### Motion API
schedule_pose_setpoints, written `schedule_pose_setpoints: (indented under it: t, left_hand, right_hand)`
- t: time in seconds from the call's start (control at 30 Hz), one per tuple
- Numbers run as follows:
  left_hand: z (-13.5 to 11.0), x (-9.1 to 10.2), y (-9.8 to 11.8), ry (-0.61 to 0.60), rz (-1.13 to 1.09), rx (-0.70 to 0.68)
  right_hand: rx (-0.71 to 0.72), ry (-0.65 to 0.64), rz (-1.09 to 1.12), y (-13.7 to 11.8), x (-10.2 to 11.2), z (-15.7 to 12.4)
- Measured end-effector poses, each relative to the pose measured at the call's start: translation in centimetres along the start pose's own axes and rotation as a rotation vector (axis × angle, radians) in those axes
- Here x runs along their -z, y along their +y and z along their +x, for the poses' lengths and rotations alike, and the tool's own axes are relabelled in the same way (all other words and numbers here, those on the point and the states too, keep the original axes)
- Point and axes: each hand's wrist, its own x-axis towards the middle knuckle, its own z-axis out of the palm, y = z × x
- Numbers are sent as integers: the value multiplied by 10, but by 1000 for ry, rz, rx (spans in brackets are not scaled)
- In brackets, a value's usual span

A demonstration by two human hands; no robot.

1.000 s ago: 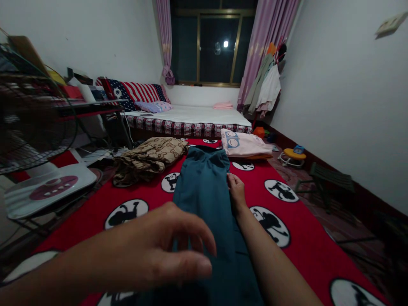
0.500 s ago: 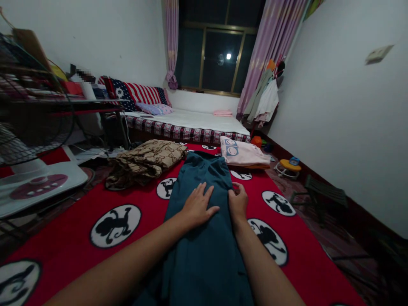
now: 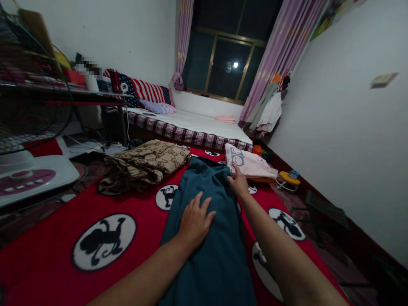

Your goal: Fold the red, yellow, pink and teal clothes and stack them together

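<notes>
A long teal garment [image 3: 207,238] lies flat on a red blanket [image 3: 57,238] printed with white circles and black figures. My left hand [image 3: 194,221] rests flat on the garment's middle, fingers spread. My right hand [image 3: 237,183] reaches further out and pinches the garment's right edge near its far end, close beside a folded pink garment [image 3: 250,163].
A crumpled tan patterned cloth [image 3: 143,163] lies at the left of the teal garment. A bed [image 3: 191,125] stands under the window. A fan [image 3: 28,127] and cluttered shelf are at the left. A small yellow stool [image 3: 288,178] and dark chair [image 3: 321,206] sit by the right wall.
My left hand came down from near the camera and now lies flat on the teal garment. My right hand slid further out along the garment's right edge.
</notes>
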Motion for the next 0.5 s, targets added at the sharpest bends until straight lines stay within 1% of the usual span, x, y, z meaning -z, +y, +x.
schedule_pose_setpoints:
  t: [0.07,0.13,0.2,0.27,0.33,0.37,0.43,0.5]
  left_hand:
    - [3,0,-5,71,-71,24]
    - [4,0,-9,111,-173,22]
    - [4,-1,-11,163,-280,-10]
    - [4,0,-10,226,-338,-38]
    - [3,3,-9,251,-317,-7]
    - [3,5,-8,239,-276,23]
    - [3,7,-8,181,-154,89]
    - [3,9,-7,116,-19,122]
  right_hand:
    - [18,-148,-60,2,-4,21]
    - [22,-231,-79,3,-9,38]
    - [19,-213,-86,-1,-16,49]
    - [20,-144,-99,-8,-25,55]
    - [24,-90,-113,-16,-38,54]
    - [25,-85,-122,-19,-45,51]
    - [23,-116,-143,-24,-60,44]
    - [26,-171,-169,-27,-69,38]
